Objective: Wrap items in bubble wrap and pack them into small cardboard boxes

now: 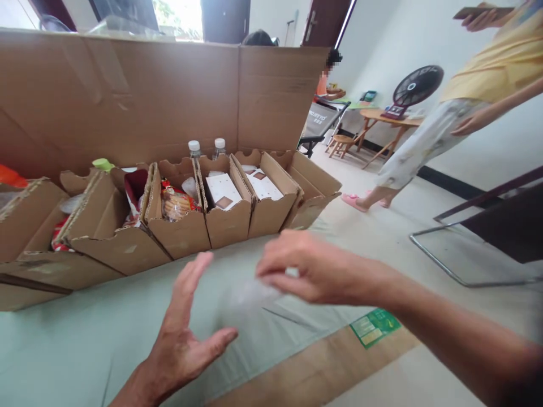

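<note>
The right hand seems to pinch a blurry, see-through thing, maybe a plastic bag, at its eight o'clock. The left hand, at the thing's eight o'clock, is spread, holding nothing. A soft pinch should stop crumpling; the free hand could steady it. Below lies green cloth; cardboard boxes stand at the right hand's ten o'clock.

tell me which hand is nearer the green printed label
Right. In the picture, the right hand is above and left of the green printed label; the left hand is farther left.
</note>
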{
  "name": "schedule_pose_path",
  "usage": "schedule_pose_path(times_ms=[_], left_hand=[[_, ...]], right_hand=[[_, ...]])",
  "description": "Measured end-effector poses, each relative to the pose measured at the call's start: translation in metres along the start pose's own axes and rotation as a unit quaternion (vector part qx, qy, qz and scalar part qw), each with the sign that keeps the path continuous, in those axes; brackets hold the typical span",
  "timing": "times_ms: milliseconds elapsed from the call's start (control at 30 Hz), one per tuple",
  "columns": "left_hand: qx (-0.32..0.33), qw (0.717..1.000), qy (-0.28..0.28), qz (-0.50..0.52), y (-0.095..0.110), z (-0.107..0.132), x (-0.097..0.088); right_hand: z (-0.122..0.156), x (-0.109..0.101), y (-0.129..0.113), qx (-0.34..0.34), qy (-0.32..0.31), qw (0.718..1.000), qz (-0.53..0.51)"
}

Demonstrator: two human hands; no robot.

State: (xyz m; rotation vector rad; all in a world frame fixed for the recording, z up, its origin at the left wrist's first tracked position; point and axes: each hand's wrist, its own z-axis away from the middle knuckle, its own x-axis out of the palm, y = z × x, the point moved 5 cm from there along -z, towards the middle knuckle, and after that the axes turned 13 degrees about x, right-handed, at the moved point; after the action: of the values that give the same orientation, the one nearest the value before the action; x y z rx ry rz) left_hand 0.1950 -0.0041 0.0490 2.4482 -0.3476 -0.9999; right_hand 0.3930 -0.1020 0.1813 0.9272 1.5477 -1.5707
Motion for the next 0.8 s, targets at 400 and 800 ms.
schedule_pose_path(times_ms=[400, 800], left_hand=[[-0.35, 0.881, 0.026, 0.317, -0.089, 0.062, 0.043], [-0.323, 0.86, 0.015, 0.396, -0.083, 0.056, 0.037]], right_hand=[[-0.224, -0.089, 0.147, 0.38, 0.096, 0.888, 0.239], [-0.219, -0.09, 0.16, 0.396, 0.131, 0.875, 0.247]])
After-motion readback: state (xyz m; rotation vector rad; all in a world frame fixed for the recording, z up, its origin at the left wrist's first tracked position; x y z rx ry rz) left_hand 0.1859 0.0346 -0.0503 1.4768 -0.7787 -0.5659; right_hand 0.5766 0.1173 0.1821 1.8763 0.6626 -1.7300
